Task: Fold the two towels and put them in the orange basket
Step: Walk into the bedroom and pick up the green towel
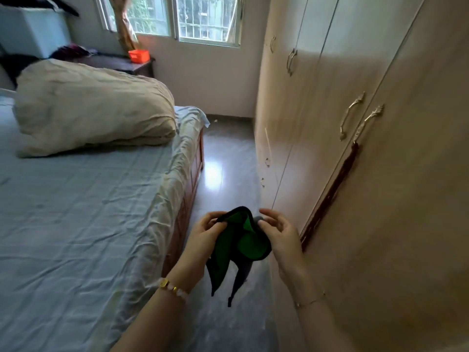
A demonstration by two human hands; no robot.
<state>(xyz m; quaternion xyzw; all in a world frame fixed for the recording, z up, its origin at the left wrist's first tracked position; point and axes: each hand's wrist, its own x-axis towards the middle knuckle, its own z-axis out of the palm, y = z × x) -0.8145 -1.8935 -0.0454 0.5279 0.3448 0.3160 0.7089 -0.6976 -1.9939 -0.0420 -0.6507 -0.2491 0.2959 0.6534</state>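
Holding a green towel (pixel 243 240) in mid-air over the floor between bed (pixel 76 212) and wardrobe (pixel 355 148), well apart from the orange basket (pixel 138 55) on the far nightstand (pixel 121 64). Soft, light and limp, sagging in loose points below the grip (grey cloth (pixel 244 271) bunched behind, probably the second towel). Best taken at the dark-bound top edge, near the corners, to shake flat. Left hand (pixel 205 231) curled over that edge, pinching it; right hand (pixel 279 235) thumb-forward, fingers loosely bent, nipping the right side. Both forearms reaching forward.
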